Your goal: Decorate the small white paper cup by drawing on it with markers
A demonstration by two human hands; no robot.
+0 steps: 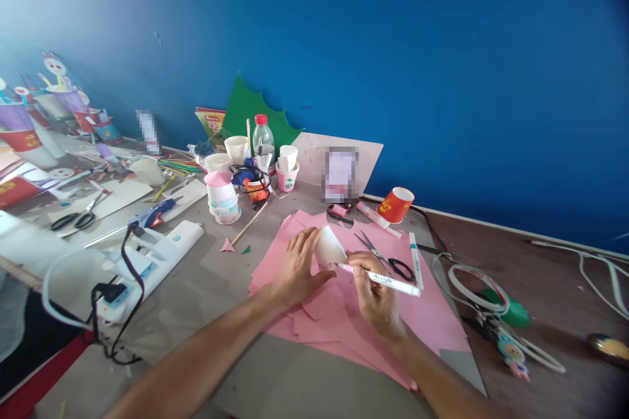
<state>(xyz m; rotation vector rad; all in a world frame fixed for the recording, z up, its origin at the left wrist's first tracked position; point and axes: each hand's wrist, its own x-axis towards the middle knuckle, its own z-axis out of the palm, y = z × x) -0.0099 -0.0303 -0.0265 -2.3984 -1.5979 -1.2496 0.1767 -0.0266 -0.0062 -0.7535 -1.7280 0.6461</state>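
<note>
My left hand steadies a white paper cup that lies on its side, fingers along its left and the thumb stretched below. Pinkish marks show near the cup's lower edge. In my right hand is a white acrylic marker, gripped like a pen, its pink tip at the cup's lower right. Beneath both hands spread overlapping pink paper sheets. Black-handled scissors lie open just beyond my right hand, and a second marker with a teal band rests to their right.
A red paper cup lies tilted behind the sheets. Further left stand stacked cups and a bottle. A power strip with black cords, a blue glue gun and other scissors occupy the left. White cable coils at right.
</note>
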